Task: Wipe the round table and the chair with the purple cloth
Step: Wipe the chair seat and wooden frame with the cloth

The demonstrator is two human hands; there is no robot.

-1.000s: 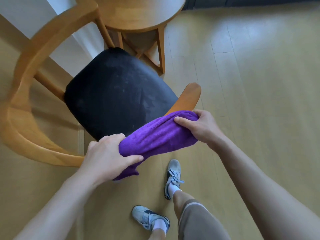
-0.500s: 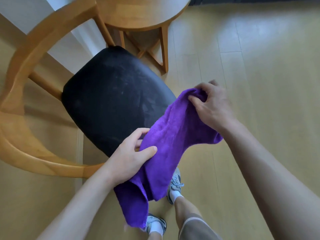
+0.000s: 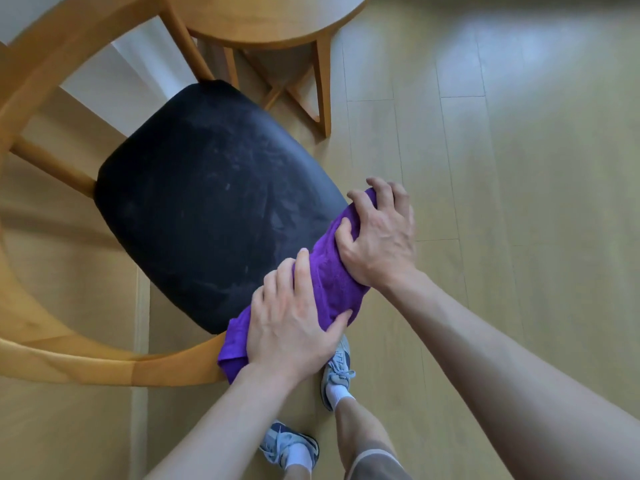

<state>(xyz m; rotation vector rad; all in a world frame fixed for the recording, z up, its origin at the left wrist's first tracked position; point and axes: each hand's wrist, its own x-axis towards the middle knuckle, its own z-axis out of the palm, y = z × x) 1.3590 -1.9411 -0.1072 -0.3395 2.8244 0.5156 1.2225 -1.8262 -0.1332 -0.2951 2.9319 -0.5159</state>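
the wooden chair (image 3: 69,362) fills the left side, its curved back rail arcing round a black padded seat (image 3: 211,209) marked with pale smears. along the seat's near right edge lies the purple cloth (image 3: 332,275), bunched into a thick roll of soft terry, its long axis slanting from lower left, over the rail, up to the right. the left hand (image 3: 294,323) is clamped round the roll's lower end, and the right hand (image 3: 377,237) is clenched on its upper end. the round bench (image 3: 270,19) stands beyond the chair at the top. sneakers (image 3: 337,372) rest on the pale plank floor (image 3: 519,168).
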